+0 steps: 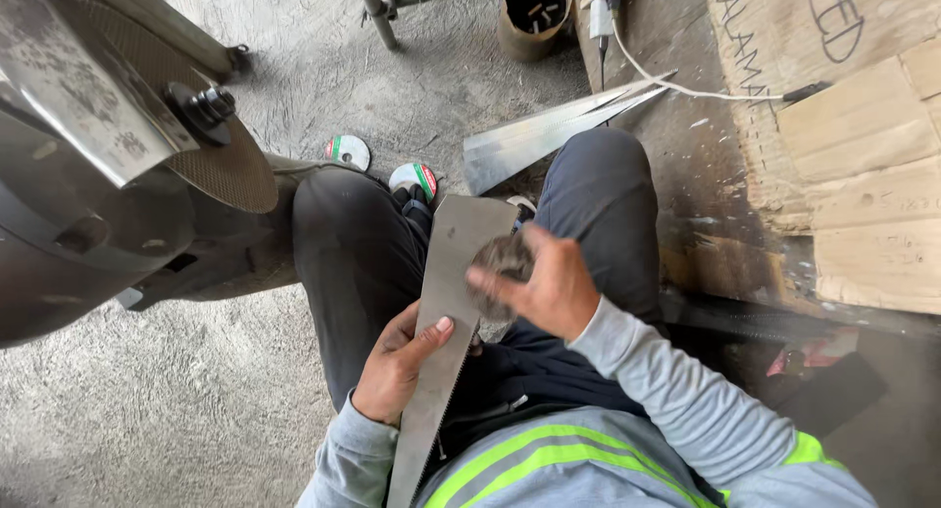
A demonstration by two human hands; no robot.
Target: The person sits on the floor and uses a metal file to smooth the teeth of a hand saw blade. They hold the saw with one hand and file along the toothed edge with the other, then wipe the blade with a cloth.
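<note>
Nearest to the camera, I saw a grey sleeve and a high-visibility vest, and just beyond them my left hand [397, 363] clamped on the lower part of a long tapered saw blade [443, 312], thumb pressed across its flat face, the toothed edge running down its right side. The blade lay along my lap between my knees, its wide end pointing away from me. My right hand [549, 284] was closed on a small greyish abrasive pad [502, 260] — blurred, so I could not tell its exact kind — and held it against the blade's upper right edge. How much of the surface had been worked I could not judge; the metal looked a uniform dull grey, with no clear line between rubbed and unrubbed parts, so I took the job as somewhere in the middle. Farther out, two round discs [348, 151] lay on the concrete floor [176, 400] by my shoes, and more cut blades [549, 130] lay beyond my right knee. To the left loomed a cut-off machine [108, 165] — to the right, wooden boards [853, 165] and a white cable [686, 88].
</note>
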